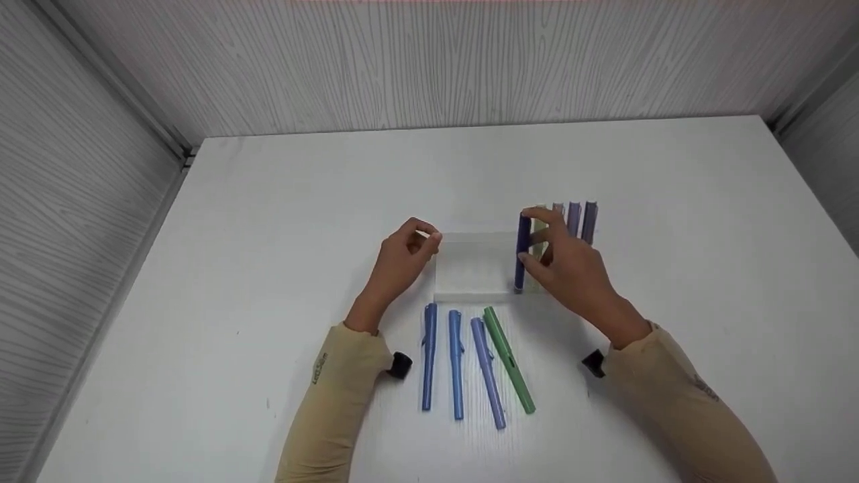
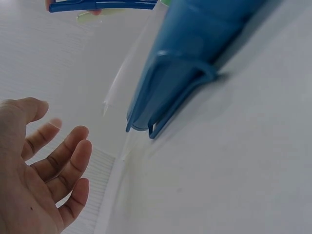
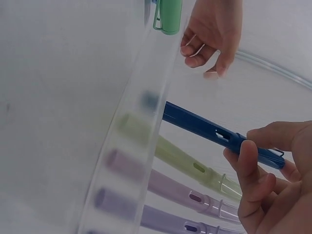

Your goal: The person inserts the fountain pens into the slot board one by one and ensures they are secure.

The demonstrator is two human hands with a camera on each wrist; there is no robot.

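at clear tray (image 1: 470, 296) | dark blue pen (image 1: 521, 251): one end is seen through tray wall, at nine o'clock of yellow-green pen (image 3: 185, 162) | right hand (image 1: 570, 265), at its three o'clock: thumb and fingers pinch it | left hand (image 1: 405, 260), at nine o'clock: fingers loosely bent, holding nothing | green pen (image 1: 510, 362): lies at six o'clock

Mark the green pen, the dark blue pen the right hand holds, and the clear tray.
Green pen (image 1: 510, 360): head view, middle of barrel.
Dark blue pen (image 3: 200, 124): right wrist view, on barrel.
Clear tray (image 1: 470, 297): head view, near wall.
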